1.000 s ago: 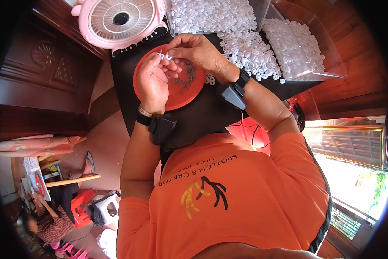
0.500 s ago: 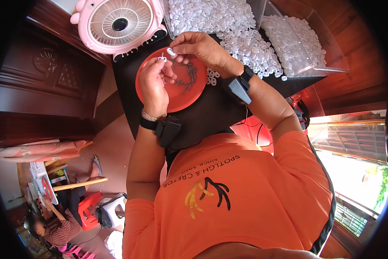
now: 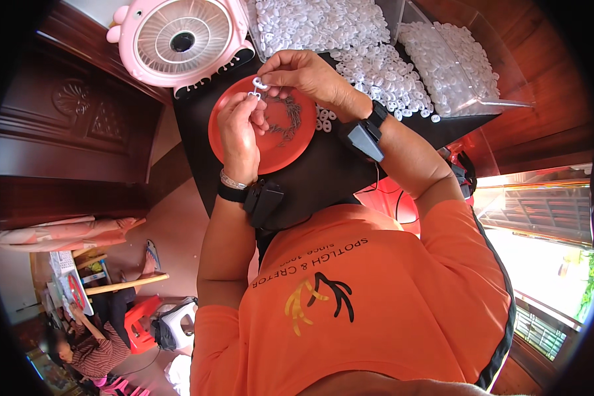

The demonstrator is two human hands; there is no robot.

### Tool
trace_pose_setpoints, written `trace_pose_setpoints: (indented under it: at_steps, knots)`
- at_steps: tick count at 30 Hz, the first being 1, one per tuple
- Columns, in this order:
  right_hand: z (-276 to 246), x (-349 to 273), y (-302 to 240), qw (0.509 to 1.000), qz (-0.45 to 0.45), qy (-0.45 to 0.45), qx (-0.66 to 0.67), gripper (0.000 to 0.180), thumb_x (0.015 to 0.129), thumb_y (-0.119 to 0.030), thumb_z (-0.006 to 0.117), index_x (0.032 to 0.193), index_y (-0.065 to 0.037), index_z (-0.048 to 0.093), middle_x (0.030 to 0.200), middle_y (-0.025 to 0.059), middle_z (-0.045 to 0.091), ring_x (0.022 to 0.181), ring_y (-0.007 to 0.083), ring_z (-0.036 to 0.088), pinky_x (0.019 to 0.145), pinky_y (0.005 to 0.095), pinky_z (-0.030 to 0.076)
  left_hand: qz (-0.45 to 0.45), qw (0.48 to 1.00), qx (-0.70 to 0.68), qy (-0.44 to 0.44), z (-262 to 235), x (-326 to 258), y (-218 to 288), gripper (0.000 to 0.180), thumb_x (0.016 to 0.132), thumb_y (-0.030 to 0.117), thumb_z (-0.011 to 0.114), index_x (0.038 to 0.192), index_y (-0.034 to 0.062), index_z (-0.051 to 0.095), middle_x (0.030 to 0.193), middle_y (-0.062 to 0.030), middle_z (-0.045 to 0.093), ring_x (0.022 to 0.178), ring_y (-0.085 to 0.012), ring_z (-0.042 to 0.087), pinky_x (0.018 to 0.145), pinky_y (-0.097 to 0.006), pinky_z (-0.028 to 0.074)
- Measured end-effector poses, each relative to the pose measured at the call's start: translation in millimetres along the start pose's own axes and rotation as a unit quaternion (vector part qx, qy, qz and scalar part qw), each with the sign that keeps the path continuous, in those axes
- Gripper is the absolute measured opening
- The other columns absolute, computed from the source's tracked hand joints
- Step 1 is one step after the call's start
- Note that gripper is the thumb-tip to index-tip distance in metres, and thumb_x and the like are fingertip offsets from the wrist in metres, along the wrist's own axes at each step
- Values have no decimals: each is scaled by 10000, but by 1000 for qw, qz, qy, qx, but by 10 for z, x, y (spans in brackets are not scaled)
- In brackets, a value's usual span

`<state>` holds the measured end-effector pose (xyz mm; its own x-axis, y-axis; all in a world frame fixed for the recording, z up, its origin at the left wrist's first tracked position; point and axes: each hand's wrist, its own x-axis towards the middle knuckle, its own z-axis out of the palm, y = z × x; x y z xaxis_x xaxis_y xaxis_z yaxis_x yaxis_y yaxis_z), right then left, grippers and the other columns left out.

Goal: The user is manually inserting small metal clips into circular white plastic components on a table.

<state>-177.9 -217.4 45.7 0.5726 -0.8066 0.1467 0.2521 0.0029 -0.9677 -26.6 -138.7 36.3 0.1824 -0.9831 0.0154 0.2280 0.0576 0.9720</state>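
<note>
Over a round red plate [image 3: 225,138] on a black table, my two hands meet. My right hand [image 3: 303,76] pinches a small white plastic ring piece [image 3: 259,84] at the plate's far rim. My left hand [image 3: 239,125] holds a tiny metal part [image 3: 250,96] right under that ring, fingers closed on it. A small heap of dark metal springs or wires [image 3: 285,119] lies on the plate. Both wrists wear black devices on straps.
A pink desk fan [image 3: 178,41] stands at the far left of the table. Clear bins hold heaps of white plastic pieces [image 3: 323,23], with more in a bin at the right [image 3: 452,63]. Loose white pieces [image 3: 383,82] spill onto the table. Another person sits low at the left [image 3: 85,350].
My hands have shifted slightly toward the plate's far rim, and the white piece now sits pinched between both hands' fingertips.
</note>
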Motion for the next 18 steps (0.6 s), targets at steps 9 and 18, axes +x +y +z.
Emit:
trace_pose_setpoints:
  at_steps: [9,18]
  knots:
    - [9,3,5,1000,-13,-9,-25,113,823,-87,657,907,-12,656,779,27,653,665,79,593,593,206,475,-20,1000,-2,-6,-15,-3,-2,175,842,169,538,748,28,584,608,0,518,497,-73,467,451,-196,350]
    - [50,-12,26,995,-51,-10,-83,124,821,-83,660,905,8,656,787,40,657,699,81,601,645,213,493,-10,999,30,2,26,-40,28,183,856,179,547,766,26,593,629,4,525,509,-59,462,462,-195,351]
